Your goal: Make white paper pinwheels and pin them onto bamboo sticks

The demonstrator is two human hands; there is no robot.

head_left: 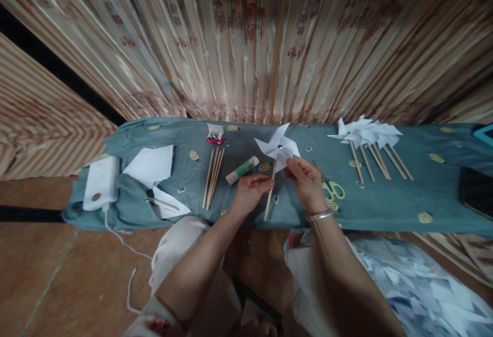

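Note:
A white paper pinwheel (279,148) on a thin wooden stick (268,203) is held over the cloth-covered table. My left hand (252,191) pinches the stick below the blades. The fingers of my right hand (308,182) are closed on the pinwheel's lower right blade. A dark pin head shows at the pinwheel's centre. Beside my left hand lies a glue stick (242,170) with a green label. Yellow-green scissors (334,190) rest just right of my right hand, their blades partly hidden behind it.
Several wooden sticks (212,180) lie left of the glue stick, below an open red box of pins (215,135). White paper sheets (150,165) and a white power strip (100,183) are further left. Several finished pinwheels (365,134) lie right; a dark phone (476,191) sits at the far right.

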